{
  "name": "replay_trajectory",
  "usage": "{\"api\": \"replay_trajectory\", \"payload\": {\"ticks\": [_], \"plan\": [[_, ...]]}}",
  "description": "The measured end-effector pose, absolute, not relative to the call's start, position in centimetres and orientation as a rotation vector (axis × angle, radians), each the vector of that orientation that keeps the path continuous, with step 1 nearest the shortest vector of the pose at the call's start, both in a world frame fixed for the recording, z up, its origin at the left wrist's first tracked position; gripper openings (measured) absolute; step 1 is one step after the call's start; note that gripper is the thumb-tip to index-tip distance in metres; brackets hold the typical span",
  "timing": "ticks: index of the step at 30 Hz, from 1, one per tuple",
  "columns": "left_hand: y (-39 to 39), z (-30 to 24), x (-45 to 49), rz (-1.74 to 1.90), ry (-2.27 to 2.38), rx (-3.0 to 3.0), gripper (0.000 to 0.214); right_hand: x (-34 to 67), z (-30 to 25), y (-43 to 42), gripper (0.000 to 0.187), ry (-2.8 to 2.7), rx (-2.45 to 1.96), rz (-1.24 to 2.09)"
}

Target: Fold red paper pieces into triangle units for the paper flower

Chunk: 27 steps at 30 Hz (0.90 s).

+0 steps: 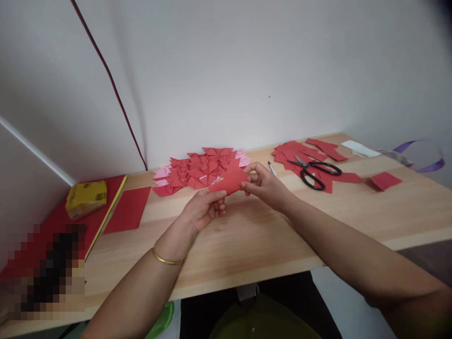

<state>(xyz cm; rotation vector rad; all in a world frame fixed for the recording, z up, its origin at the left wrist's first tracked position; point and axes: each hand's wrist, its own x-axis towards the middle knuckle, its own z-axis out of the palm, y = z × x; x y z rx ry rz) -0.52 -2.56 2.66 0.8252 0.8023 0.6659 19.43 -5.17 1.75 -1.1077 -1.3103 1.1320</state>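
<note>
A piece of red paper (pixel 233 178) is held up above the table between my two hands. My left hand (pixel 206 207) pinches its lower left edge, thumb on top. At its right side, my right hand (pixel 261 183) grips the edge between thumb and fingers. Just behind the paper, a pile of folded red and pink paper pieces (pixel 197 169) lies against the wall, partly hidden by the sheet. To the right of my right hand lies a pen (pixel 272 168). Scissors (pixel 310 172) with black handles rest on cut red paper pieces (pixel 287 153).
On the left, a yellow package (pixel 86 198) sits on large red sheets beside a yellow strip (pixel 108 214). A red paper rectangle (pixel 129 209) lies nearby. At right are a folded red square (pixel 384 181), a white strip (pixel 360 148) and a purple ribbon (pixel 432 165).
</note>
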Motion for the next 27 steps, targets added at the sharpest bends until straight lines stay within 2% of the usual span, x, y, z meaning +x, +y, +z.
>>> {"api": "replay_trajectory", "payload": {"ticks": [6,12,19,27], "plan": [[-2.5,2.4,-0.1,0.745,0.813,0.845,0.017,19.3,1.7,-5.1,0.042,-1.181,-1.074,1.261],[-2.7,2.2,0.2,0.840,0.802,0.856,0.020,18.2,1.3,-5.5,0.037,-1.179,-1.207,1.462],[-3.0,1.6,0.7,0.820,0.756,0.970,0.013,17.1,0.5,-6.1,0.036,-1.224,-1.220,1.406],[-3.0,1.4,0.8,0.858,0.794,0.980,0.016,17.3,-0.4,-5.7,0.031,-1.132,-1.196,1.408]]}}
